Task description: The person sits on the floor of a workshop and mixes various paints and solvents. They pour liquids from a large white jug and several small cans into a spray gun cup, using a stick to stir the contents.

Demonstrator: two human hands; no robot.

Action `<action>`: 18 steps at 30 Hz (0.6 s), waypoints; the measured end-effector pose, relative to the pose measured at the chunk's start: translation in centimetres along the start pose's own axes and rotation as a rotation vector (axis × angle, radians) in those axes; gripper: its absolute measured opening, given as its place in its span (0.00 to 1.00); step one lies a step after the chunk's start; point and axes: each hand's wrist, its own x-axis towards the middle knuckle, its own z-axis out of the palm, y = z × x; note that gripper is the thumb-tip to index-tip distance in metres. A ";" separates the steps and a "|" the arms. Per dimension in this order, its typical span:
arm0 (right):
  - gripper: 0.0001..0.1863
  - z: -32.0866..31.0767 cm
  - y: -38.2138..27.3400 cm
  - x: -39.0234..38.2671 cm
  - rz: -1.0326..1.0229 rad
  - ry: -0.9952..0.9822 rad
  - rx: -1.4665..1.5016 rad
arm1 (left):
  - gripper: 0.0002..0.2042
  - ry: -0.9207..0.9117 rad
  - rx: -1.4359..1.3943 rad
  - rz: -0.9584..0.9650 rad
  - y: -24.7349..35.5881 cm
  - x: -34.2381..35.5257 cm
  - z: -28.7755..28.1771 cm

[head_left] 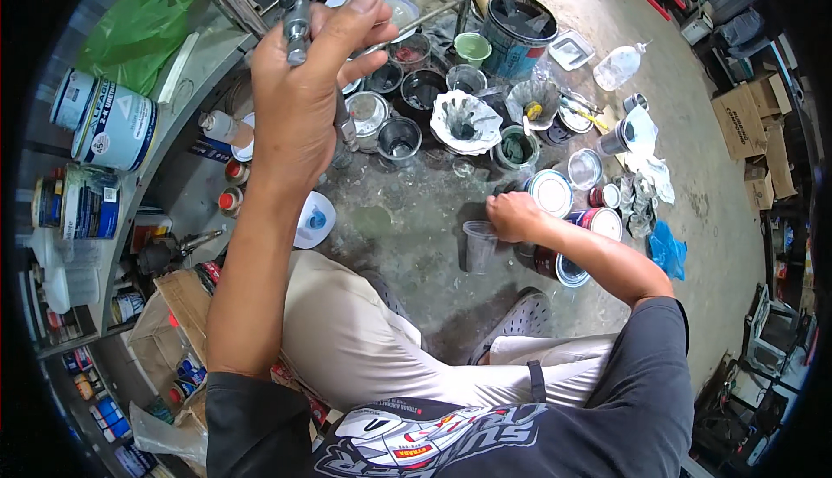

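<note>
Raised at the upper left, my left hand (299, 79) is closed round a metal spray gun (295, 19), thumb and fingertips pointing up and right. A metal fitting of the gun shows below the hand. My right hand (516, 216) is closed low over the floor, knuckles to the left, against the rim of a clear plastic cup (479, 248). Its fingertips are hidden, so whether they pinch the rim cannot be seen. Just right of that hand stand paint cans, one with a pale lid (550, 193).
Paint-stained cups, a paper-lined strainer (465, 123) and a large black paint bucket (520, 36) crowd the floor ahead. A white squeeze bottle (617, 66) stands beyond. Shelves with cans (121, 127) line the left. Blue crumpled plastic (667, 250) lies right.
</note>
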 end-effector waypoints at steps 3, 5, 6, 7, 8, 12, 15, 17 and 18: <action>0.37 2.8 -0.5 0.1 0.023 -0.027 0.146 | 0.16 -0.030 0.014 0.002 -0.1 -0.1 0.5; 0.43 3.7 -0.8 0.3 0.062 -0.065 0.229 | 0.15 -0.026 0.026 -0.001 -0.1 -0.1 0.5; 0.53 3.8 -0.9 0.3 0.092 -0.098 0.289 | 0.15 -0.035 0.034 0.021 -0.1 -0.2 0.5; 0.55 3.8 -1.1 0.2 0.082 -0.122 0.346 | 0.12 -0.031 0.043 0.003 0.0 -0.2 0.3; 0.57 3.8 -1.6 0.1 0.081 -0.140 0.396 | 0.12 -0.042 0.055 0.003 0.2 -0.2 0.1; 0.63 3.9 -4.9 -1.1 -0.202 -0.035 0.445 | 0.13 -0.005 -0.011 0.034 0.3 -0.3 -0.2; 0.64 5.3 -7.2 -3.4 -0.448 -0.063 0.140 | 0.12 0.021 0.023 0.019 0.6 -0.5 -0.5; 0.62 7.0 -7.9 -5.0 -0.494 -0.063 -0.142 | 0.13 0.057 0.028 0.012 0.8 -0.7 -0.7; 0.61 8.0 -8.1 -5.8 -0.540 0.050 -0.251 | 0.13 0.077 0.044 0.015 0.9 -0.6 -0.7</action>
